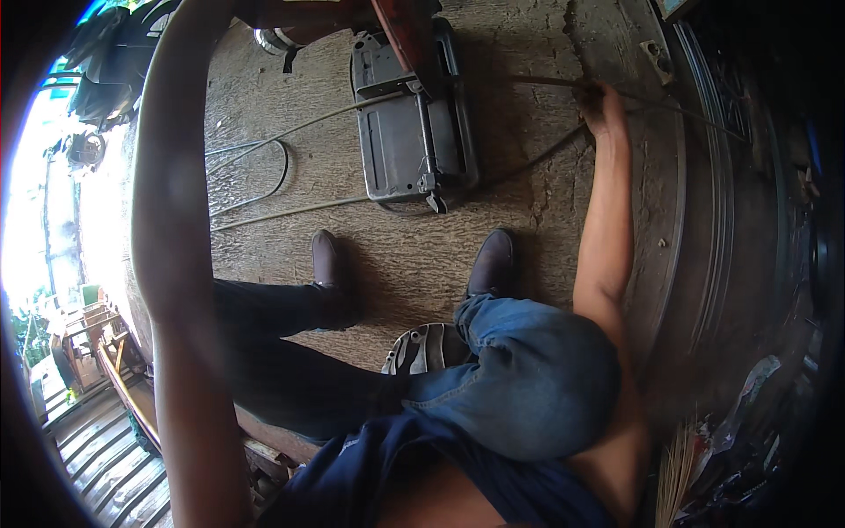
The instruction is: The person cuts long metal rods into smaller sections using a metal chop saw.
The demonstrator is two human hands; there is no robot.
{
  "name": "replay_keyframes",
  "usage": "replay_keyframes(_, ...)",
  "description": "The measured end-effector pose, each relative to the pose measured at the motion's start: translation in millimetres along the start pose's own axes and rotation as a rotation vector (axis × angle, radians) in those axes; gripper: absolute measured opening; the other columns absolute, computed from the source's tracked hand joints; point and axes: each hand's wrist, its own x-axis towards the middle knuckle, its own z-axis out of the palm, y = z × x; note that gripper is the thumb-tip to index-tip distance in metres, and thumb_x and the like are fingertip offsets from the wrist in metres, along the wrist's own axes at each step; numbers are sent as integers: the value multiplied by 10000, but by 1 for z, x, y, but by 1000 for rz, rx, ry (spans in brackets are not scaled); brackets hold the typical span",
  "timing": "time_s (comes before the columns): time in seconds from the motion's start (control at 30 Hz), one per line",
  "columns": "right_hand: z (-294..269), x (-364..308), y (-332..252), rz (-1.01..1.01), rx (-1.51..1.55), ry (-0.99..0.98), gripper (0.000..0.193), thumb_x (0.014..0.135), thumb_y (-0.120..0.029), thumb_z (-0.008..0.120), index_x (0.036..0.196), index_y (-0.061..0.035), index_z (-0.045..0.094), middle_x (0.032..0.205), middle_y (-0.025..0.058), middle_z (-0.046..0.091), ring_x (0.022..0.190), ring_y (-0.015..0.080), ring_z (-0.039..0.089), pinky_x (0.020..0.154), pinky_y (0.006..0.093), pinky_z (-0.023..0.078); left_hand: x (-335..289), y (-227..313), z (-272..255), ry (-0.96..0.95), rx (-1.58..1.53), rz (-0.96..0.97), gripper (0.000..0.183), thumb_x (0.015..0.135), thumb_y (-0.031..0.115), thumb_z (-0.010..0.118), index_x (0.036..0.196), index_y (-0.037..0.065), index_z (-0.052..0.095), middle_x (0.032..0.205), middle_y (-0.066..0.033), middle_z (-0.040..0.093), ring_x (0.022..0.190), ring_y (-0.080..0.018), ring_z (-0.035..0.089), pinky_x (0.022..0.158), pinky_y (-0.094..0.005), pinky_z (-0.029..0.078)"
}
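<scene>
Out to the right, my right hand (598,107) is closed around a long thin metal rod (544,81) just above the floor. A darker rod or cable (553,153) runs from beside that hand down to the machine. The machine, which looks like a cut-off saw, has a dark grey base (387,150) and a red arm (405,40) reaching down over it. Thin rods (308,121) extend from the base to the left. My left arm (180,176) rises along the left side and leaves the picture at the top, so its hand is out of sight.
My shoes (493,264) rest on the rough floor (546,220), near the saw base. A black cable loop (283,167) lies at left. A ribbed metal part (429,348) sits between my legs. Long metal bars (717,176) and bristles (676,475) are at right.
</scene>
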Motion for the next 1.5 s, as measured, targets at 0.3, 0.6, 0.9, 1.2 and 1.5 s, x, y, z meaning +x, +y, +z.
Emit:
replay_keyframes(0.3, 6, 5, 6, 31, -49, -11, 196, 909, -74, 422, 956, 86, 525, 952, 232, 593, 890, 333, 586, 783, 434, 516, 1, -2, -1, -8, 18, 6, 235, 924, 190, 534, 891, 2, 671, 789, -74, 664, 678, -151, 579, 620, -302, 494)
replay_keyframes(0.6, 16, 3, 6, 36, -46, -22, 206, 915, -87, 430, 978, 91, 512, 946, 224, 586, 872, 324, 583, 774, 426, 503, 7, -13, -2, -19, 54, 18, 230, 922, 186, 537, 889, 3, 672, 787, -73, 664, 677, -149, 577, 619, -301, 494)
replay_keyframes(0.9, 26, -7, 4, 51, -62, 9, 206, 930, -90, 435, 836, 32, 572, 790, 149, 597, 728, 266, 576, 721, 382, 482, 19, -15, 1, -153, 1382, 484, 141, 833, 165, 639, 817, 39, 701, 741, -54, 660, 653, -147, 589, 587, -301, 498)
replay_keyframes(1.2, 24, -3, 8, 16, -58, 12, 187, 924, -92, 440, 862, 41, 556, 827, 153, 589, 731, 263, 578, 716, 378, 490, 12, -5, 4, -131, 929, 230, 138, 818, 151, 616, 831, 51, 710, 822, -99, 700, 662, -179, 622, 577, -323, 498)
replay_keyframes(1.5, 16, 9, 11, 1, -90, -24, 167, 915, -103, 461, 918, 52, 523, 898, 164, 554, 809, 278, 571, 730, 390, 545, 4, 0, 5, -120, 528, 176, 161, 831, 157, 598, 838, 41, 709, 813, -98, 698, 671, -178, 626, 590, -318, 498)
